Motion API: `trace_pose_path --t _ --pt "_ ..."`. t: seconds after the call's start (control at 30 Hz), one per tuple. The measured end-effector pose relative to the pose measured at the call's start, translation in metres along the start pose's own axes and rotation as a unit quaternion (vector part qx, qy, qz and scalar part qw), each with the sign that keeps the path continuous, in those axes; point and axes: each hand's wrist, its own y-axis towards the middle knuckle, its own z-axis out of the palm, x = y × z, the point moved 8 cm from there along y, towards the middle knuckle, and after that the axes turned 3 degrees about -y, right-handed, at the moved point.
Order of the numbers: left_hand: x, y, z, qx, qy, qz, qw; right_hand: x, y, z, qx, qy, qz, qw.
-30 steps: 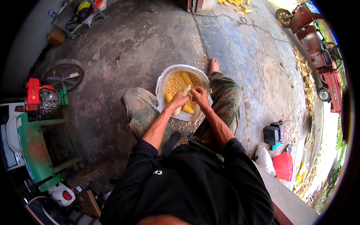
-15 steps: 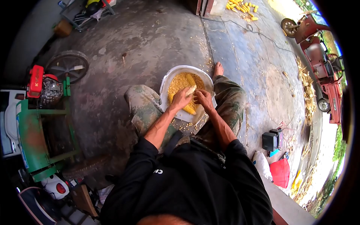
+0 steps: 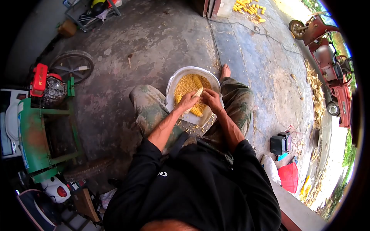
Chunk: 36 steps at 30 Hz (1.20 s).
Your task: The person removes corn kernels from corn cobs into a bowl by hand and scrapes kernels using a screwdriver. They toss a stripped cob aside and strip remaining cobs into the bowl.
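Note:
A pale, mostly stripped corn cob (image 3: 199, 92) is held over a white bucket (image 3: 168, 89) between my knees. My left hand (image 3: 187, 101) wraps round the cob from the left. From the right, my right hand (image 3: 211, 99) has its curled fingers against the cob's upper part, and its fingertips are partly hidden. Loose yellow kernels (image 3: 185, 84) fill the bucket below. A yellow ear of corn (image 3: 197, 81) lies on the kernels beyond my hands, and another ear (image 3: 196, 112) lies on the near side.
Scattered kernels (image 3: 195, 129) lie at the bucket's near side. To the left stands a green machine (image 3: 34, 134) with a red engine (image 3: 39, 80) and a wheel. More ears of corn (image 3: 249, 7) lie at the far right, near a red three-wheeler (image 3: 327, 63). A black box (image 3: 277, 145) sits right.
My hands have shifted slightly about the cob, and the cob now points more upward between them. The whole view has moved a little; the bucket appears slightly further right.

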Motion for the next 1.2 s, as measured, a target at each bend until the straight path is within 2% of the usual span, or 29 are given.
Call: trace_pose_path --t 0.03,0.17,0.3,0.37,0.43,0.5,0.57,0.73,0.8,0.9,1.03,1.07,1.13,1.2 --pt "0.016 -0.001 0.014 0.077 -0.204 -0.113 0.969 -0.003 0.0 -0.002 -0.011 0.036 0.021 0.999" --pt "0.031 -0.004 0.011 0.102 -0.171 -0.151 0.968 -0.009 0.002 -0.004 0.013 0.023 0.068 0.997" --pt "0.015 -0.008 0.011 0.111 -0.128 -0.141 0.975 -0.012 0.001 0.003 0.052 0.07 0.102 0.991" --pt "0.003 -0.012 0.01 0.099 -0.218 -0.12 0.963 -0.012 0.0 0.003 0.036 0.072 0.124 0.989" --pt "-0.004 -0.013 0.008 0.108 -0.221 -0.114 0.963 -0.02 0.003 -0.004 0.019 0.073 0.145 0.986" --pt "-0.008 -0.014 0.009 0.116 -0.224 -0.108 0.962 -0.023 0.003 0.001 0.058 0.104 0.157 0.98" --pt "-0.007 -0.013 0.009 0.127 -0.226 -0.102 0.96 -0.022 0.001 0.0 0.05 0.095 0.153 0.982" --pt "-0.013 -0.012 0.004 0.114 -0.174 -0.105 0.973 -0.017 0.0 -0.001 0.037 0.047 0.123 0.991" --pt "-0.012 -0.011 0.002 0.105 -0.167 -0.103 0.975 -0.008 0.0 -0.002 0.018 0.014 0.08 0.997" --pt "0.0 -0.009 -0.001 0.078 -0.103 -0.104 0.986 -0.002 -0.005 0.003 0.007 0.055 0.071 0.996" --pt "0.012 -0.006 -0.001 0.044 -0.046 -0.094 0.994 0.002 -0.005 0.005 0.003 -0.003 0.05 0.999" --pt "0.013 -0.004 -0.003 0.028 -0.008 -0.075 0.997 0.001 -0.004 0.001 0.002 -0.003 0.049 0.999" --pt "0.007 -0.004 -0.004 0.029 -0.017 -0.079 0.996 -0.002 -0.004 0.001 0.02 0.056 0.061 0.996" --pt "0.008 -0.004 -0.004 0.03 -0.026 -0.084 0.996 -0.004 -0.004 -0.003 0.004 0.052 0.067 0.996"
